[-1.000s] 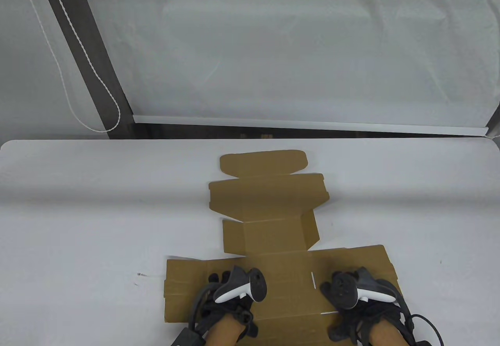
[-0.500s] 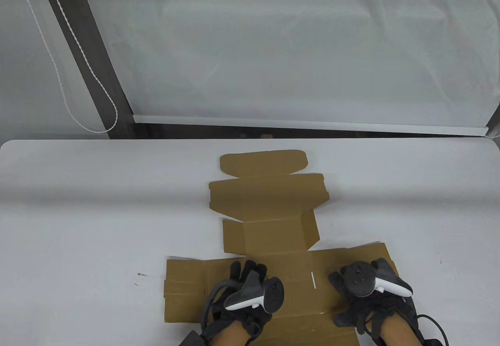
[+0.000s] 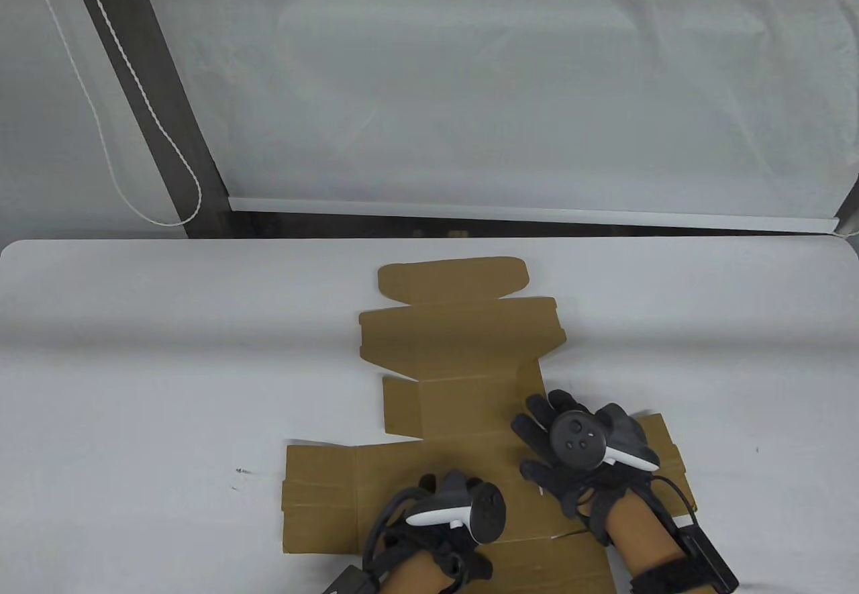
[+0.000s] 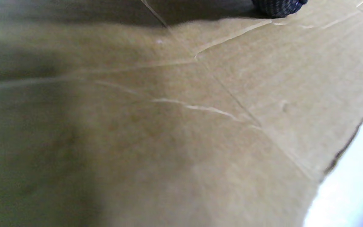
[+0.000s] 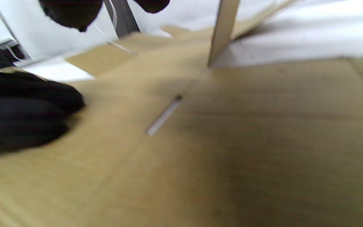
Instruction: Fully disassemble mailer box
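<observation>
The brown mailer box (image 3: 456, 339) lies unfolded and nearly flat on the white table (image 3: 168, 352). One side flap (image 3: 531, 389) of its middle panel still stands partly up; it shows edge-on in the right wrist view (image 5: 224, 31). My right hand (image 3: 577, 443) is over the box's right side just behind that flap, fingers (image 5: 27, 107) spread, holding nothing. My left hand (image 3: 446, 510) rests low on the near wide panel (image 4: 200, 126); its fingers are mostly hidden under the tracker, with one fingertip (image 4: 279, 6) on the cardboard.
A narrow slot (image 5: 164, 115) is cut in the panel under my right hand. The table's far edge (image 3: 429, 241) runs behind the box, with a grey wall and a white cord (image 3: 134, 104) beyond it. White tabletop lies on both sides of the box.
My right hand has moved forward and left toward the raised side flap, with its fingers spreading. My left hand has drawn back and a little to the right on the near panel.
</observation>
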The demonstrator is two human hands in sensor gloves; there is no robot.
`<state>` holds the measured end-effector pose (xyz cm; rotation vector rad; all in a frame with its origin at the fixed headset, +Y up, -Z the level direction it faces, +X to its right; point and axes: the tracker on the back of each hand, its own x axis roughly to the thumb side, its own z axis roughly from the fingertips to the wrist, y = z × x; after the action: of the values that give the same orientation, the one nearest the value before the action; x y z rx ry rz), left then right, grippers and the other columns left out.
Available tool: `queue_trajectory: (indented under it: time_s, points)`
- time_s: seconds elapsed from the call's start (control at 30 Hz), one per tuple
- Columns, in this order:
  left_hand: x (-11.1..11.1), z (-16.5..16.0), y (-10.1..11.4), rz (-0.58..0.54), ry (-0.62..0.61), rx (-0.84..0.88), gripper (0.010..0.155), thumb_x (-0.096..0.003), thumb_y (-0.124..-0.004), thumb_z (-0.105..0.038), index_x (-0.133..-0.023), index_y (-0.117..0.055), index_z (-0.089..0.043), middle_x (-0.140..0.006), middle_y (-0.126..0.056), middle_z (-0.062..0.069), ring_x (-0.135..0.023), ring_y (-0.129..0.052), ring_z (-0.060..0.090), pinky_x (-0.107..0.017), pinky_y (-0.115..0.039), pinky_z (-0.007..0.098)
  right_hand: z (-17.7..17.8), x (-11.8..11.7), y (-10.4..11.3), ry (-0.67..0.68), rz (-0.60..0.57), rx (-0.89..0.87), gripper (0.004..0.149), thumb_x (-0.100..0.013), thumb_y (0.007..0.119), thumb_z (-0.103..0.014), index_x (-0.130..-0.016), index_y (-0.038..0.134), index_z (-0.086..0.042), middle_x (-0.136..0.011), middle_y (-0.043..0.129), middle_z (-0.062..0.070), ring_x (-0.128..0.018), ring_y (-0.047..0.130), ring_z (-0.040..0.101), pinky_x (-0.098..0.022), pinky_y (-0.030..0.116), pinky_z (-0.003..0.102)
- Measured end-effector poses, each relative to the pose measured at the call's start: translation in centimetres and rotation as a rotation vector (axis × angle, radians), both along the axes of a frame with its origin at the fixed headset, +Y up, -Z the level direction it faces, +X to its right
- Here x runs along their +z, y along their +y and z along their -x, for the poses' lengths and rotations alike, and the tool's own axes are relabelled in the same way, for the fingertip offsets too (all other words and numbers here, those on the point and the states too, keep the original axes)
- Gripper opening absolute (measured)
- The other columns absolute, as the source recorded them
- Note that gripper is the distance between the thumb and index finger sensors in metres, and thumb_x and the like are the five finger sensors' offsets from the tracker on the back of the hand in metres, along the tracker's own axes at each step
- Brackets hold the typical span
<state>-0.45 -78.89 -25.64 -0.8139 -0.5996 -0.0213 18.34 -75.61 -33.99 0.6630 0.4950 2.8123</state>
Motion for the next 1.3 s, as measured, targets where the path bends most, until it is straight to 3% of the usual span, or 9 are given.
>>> queue_trajectory:
  time_s: [0.23, 0.3, 0.53, 0.6, 0.77, 0.87, 1.03, 1.2, 1.3]
  points:
    - [-0.1, 0.0, -0.1, 0.020, 0.008, 0.006, 0.085, -0.0525, -0.067, -0.051, -0.107, -0.004, -0.033, -0.111, 0.009, 0.009, -0.101, 0.008, 0.042, -0.065, 0.001, 0.070, -1.5, -2.5, -3.2, -0.095, 0.112, 0.204, 0.071, -0.055, 0.063, -0.055, -0.110, 0.029, -0.028, -0.118, 0.001, 0.013, -0.108, 0.022, 0.051, -0.076, 0.028, 0.066]
    - [-0.1, -0.1, 0.1, 0.005, 0.014, 0.005, 0.086, -0.0517, -0.068, -0.051, -0.108, -0.006, -0.033, -0.112, 0.008, 0.009, -0.102, 0.006, 0.042, -0.066, -0.001, 0.071, -2.9, -2.7, -3.9, -0.148, 0.090, 0.176, 0.075, -0.053, 0.058, -0.060, -0.110, 0.023, -0.025, -0.117, 0.006, 0.020, -0.109, 0.018, 0.044, -0.076, 0.029, 0.066]
    - [-0.2, 0.0, 0.1, 0.004, 0.017, 0.004, 0.086, -0.0511, -0.070, -0.050, -0.108, -0.007, -0.033, -0.112, 0.007, 0.009, -0.103, 0.005, 0.042, -0.066, -0.001, 0.071, -7.8, -2.9, -4.5, -0.290, 0.158, 0.115, 0.074, -0.055, 0.054, -0.061, -0.110, 0.019, -0.027, -0.118, -0.001, 0.012, -0.110, 0.010, 0.036, -0.075, 0.018, 0.066]
    - [-0.2, 0.0, 0.2, -0.004, 0.023, -0.004, 0.087, -0.0505, -0.071, -0.050, -0.108, -0.008, -0.033, -0.113, 0.006, 0.009, -0.103, 0.004, 0.042, -0.066, -0.002, 0.070, -8.5, -2.9, -4.8, -0.286, 0.204, 0.065, 0.072, -0.056, 0.055, -0.060, -0.110, 0.017, -0.029, -0.117, -0.006, 0.007, -0.110, 0.004, 0.031, -0.075, 0.011, 0.064]
    - [-0.3, 0.4, 0.6, -0.022, 0.067, -0.029, 0.088, -0.0480, -0.078, -0.044, -0.108, -0.015, -0.035, -0.115, -0.001, 0.008, -0.106, -0.001, 0.043, -0.067, -0.003, 0.071, -8.0, -2.5, -4.5, -0.288, 0.173, 0.100, 0.074, -0.056, 0.054, -0.060, -0.110, 0.016, -0.027, -0.117, -0.005, 0.010, -0.111, 0.006, 0.035, -0.074, 0.015, 0.067]
    - [-0.3, 0.7, 0.6, 0.005, 0.065, -0.013, 0.088, -0.0482, -0.079, -0.042, -0.108, -0.015, -0.034, -0.115, 0.000, 0.008, -0.105, 0.000, 0.044, -0.067, -0.003, 0.071, -8.2, -1.6, -2.7, -0.273, 0.088, 0.033, 0.077, -0.055, 0.057, -0.058, -0.110, 0.017, -0.023, -0.117, -0.001, 0.017, -0.111, 0.020, 0.044, -0.075, 0.025, 0.066]
    - [-0.7, 2.1, 2.6, -0.050, 0.101, 0.180, 0.085, -0.0485, -0.079, -0.043, -0.110, -0.022, -0.031, -0.116, -0.006, 0.011, -0.105, -0.003, 0.043, -0.067, -0.002, 0.070, -9.0, 1.6, 3.3, -0.287, -0.150, -0.342, 0.076, -0.055, 0.060, -0.056, -0.112, 0.023, -0.020, -0.118, 0.004, 0.020, -0.110, 0.020, 0.046, -0.075, 0.024, 0.067]
    - [-0.9, 5.0, 6.7, -0.293, 0.222, 0.565, 0.092, -0.0494, -0.074, -0.052, -0.109, -0.010, -0.022, -0.117, -0.004, 0.015, -0.106, 0.000, 0.044, -0.065, 0.005, 0.071, -7.6, 7.1, 7.9, -0.125, -0.509, -0.530, 0.076, -0.055, 0.061, -0.057, -0.113, 0.025, -0.021, -0.120, 0.011, 0.020, -0.111, 0.026, 0.046, -0.075, 0.028, 0.069]
    - [-0.4, 6.6, 8.8, -0.440, 0.271, 0.873, 0.083, -0.0537, -0.067, -0.051, -0.112, -0.015, -0.022, -0.119, -0.008, 0.016, -0.107, -0.006, 0.046, -0.061, 0.004, 0.078, -6.5, 9.7, 9.2, -0.029, -0.639, -0.779, 0.072, -0.057, 0.061, -0.055, -0.113, 0.030, -0.024, -0.123, 0.020, 0.018, -0.113, 0.033, 0.044, -0.075, 0.032, 0.070]
